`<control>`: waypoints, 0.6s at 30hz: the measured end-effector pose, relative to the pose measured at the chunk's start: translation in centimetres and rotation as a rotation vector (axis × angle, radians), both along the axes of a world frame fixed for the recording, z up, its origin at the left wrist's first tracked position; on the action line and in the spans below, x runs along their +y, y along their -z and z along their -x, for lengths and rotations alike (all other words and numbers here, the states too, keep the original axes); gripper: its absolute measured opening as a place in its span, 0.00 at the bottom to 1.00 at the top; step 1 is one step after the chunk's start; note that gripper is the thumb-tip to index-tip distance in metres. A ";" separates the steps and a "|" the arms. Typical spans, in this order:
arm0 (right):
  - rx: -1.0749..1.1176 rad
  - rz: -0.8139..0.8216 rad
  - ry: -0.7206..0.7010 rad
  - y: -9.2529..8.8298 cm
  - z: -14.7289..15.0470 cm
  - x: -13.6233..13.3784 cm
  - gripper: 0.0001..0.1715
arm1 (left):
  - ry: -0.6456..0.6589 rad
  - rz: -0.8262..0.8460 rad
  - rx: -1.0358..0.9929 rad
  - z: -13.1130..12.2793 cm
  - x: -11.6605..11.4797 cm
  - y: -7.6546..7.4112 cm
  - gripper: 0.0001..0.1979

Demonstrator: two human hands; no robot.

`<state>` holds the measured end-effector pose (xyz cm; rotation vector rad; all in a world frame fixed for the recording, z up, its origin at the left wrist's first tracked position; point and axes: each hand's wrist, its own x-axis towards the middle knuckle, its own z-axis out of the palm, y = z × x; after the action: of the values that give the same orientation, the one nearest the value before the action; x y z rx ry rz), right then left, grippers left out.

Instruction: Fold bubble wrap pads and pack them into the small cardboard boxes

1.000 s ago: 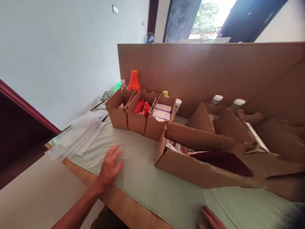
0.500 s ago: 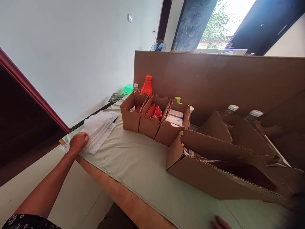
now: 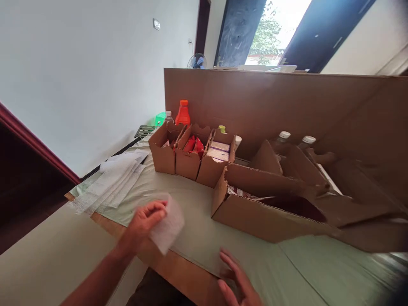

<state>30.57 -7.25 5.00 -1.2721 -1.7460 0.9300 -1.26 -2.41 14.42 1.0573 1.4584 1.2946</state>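
Cloth-covered table [image 3: 204, 231] with cardboard boxes [image 3: 251, 221] and translucent sheets [image 3: 116, 176].

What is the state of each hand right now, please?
Left hand: closed, holding a thin white sheet.
Right hand: open, nothing visible in it.

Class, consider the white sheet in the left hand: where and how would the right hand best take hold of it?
Pinch the white sheet by its free right edge, probably coming from the right: it looks thin, the left hand holds its upper left part, and the open right hand is on that side.
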 end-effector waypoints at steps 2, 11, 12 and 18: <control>0.187 0.151 -0.084 -0.9 2.3 -0.3 0.36 | 0.052 0.076 -0.296 -5.0 -1.0 1.3 0.16; 0.813 0.617 0.119 -3.8 1.5 -1.0 0.37 | 0.429 0.330 -0.846 -8.8 -3.8 2.4 0.09; 0.869 0.647 0.106 -4.1 1.6 -0.9 0.35 | 0.484 0.360 -0.862 -8.4 -3.9 2.3 0.09; 0.998 0.649 0.417 -4.0 1.3 0.8 0.23 | 0.650 0.493 -0.647 -7.1 -4.0 3.1 0.13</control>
<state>29.32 -6.44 8.95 -1.1442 -0.3926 1.5633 5.89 -6.42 11.36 0.6078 0.7713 0.6540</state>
